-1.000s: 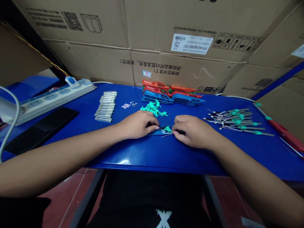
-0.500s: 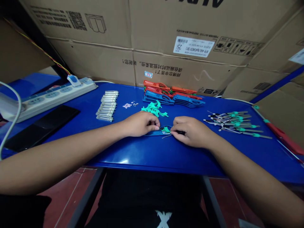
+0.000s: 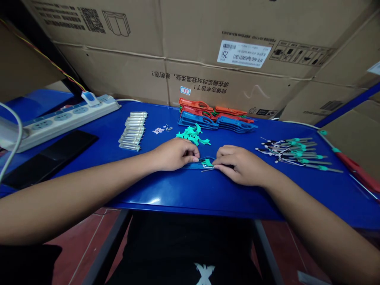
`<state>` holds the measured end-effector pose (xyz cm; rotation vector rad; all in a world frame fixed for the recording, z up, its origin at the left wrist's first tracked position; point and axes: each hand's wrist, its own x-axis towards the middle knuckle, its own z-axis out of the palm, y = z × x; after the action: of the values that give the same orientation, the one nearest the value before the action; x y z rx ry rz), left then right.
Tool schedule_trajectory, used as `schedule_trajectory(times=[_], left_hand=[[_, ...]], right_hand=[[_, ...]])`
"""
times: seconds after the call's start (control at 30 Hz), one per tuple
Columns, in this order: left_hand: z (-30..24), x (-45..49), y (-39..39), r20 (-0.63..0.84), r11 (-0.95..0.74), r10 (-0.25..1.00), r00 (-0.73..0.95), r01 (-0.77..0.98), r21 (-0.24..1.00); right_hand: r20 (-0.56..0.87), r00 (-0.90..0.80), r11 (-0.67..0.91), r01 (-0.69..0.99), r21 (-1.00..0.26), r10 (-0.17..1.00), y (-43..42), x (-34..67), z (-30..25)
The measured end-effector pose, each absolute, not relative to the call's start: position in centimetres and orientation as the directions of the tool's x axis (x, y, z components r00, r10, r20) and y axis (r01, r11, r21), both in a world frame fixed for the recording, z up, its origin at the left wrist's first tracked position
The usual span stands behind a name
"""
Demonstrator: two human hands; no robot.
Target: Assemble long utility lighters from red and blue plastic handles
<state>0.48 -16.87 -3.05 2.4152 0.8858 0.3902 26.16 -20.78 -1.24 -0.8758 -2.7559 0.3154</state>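
Observation:
My left hand (image 3: 173, 154) and my right hand (image 3: 239, 163) rest close together on the blue table (image 3: 184, 190). Between them lies a blue plastic shell (image 3: 197, 164) with a small green piece (image 3: 208, 162) in it. Both hands pinch at this shell from either side, fingers curled. A loose pile of green pieces (image 3: 192, 135) lies just beyond my left hand. Stacked red and blue shells (image 3: 215, 117) sit farther back.
Clear tubes (image 3: 133, 131) lie in a row at the left, near tiny white parts (image 3: 158, 130). Green-tipped metal probes with wires (image 3: 297, 152) lie at the right. A power strip (image 3: 59, 120) and a black phone (image 3: 47, 158) are far left. Cardboard boxes (image 3: 208, 51) wall the back.
My hands have hardly moved; the fingers shifted slightly on the blue shell. The view has drifted a little.

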Motion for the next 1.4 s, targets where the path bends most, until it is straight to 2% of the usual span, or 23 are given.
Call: schedule_trajectory(times=[0.13, 0.23, 0.3, 0.53, 0.63, 0.87, 1.0, 1.2, 1.3, 1.4], left_hand=[[-3.1, 0.5, -17.0, 0.094, -0.646, 0.663, 0.743, 0.504, 0.574], [-3.1, 0.6, -17.1, 0.107, -0.658, 0.657, 0.747, 0.498, 0.565], [-3.1, 0.6, -17.1, 0.11, -0.662, 0.655, 0.747, 0.498, 0.56], [-2.3, 0.1, -16.9, 0.015, -0.646, 0.602, 0.798, 0.476, 0.597], [-2.4, 0.2, -17.2, 0.019, -0.628, 0.638, 0.77, 0.506, 0.591], [-3.5, 0.3, -17.4, 0.142, -0.679, 0.668, 0.731, 0.52, 0.518], [-3.4, 0.7, -17.4, 0.154, -0.723, 0.636, 0.756, 0.514, 0.461], [-2.3, 1.2, -17.2, 0.171, -0.802, 0.557, 0.813, 0.473, 0.364], [0.2, -1.5, -16.0, 0.149, -0.781, 0.592, 0.792, 0.518, 0.349], [3.5, -6.4, -14.8, -0.028, -0.609, 0.778, 0.628, 0.763, 0.215]], right_hand=[[0.132, -0.743, 0.709, 0.548, -0.443, 0.656, -20.6, 25.9, -1.3], [-0.007, -0.639, 0.514, 0.625, -0.587, 0.769, -20.2, 25.7, -1.4], [-0.089, -0.583, 0.414, 0.668, -0.619, 0.808, -20.0, 25.5, -1.3], [-0.156, -0.55, 0.403, 0.75, -0.525, 0.82, -20.1, 24.3, -0.1], [-0.187, -0.538, 0.399, 0.778, -0.485, 0.822, -20.1, 23.7, 0.0], [-0.129, -0.488, 0.379, 0.795, -0.474, 0.863, -20.3, 23.0, -0.4], [-0.145, -0.529, 0.414, 0.782, -0.467, 0.836, -20.1, 23.4, -0.2], [-0.146, -0.514, 0.436, 0.822, -0.367, 0.846, -19.9, 24.3, 1.6], [-0.042, -0.539, 0.48, 0.781, -0.399, 0.842, -20.1, 24.5, 3.5], [0.155, -0.504, 0.523, 0.767, -0.372, 0.85, -19.9, 24.4, 4.8]])
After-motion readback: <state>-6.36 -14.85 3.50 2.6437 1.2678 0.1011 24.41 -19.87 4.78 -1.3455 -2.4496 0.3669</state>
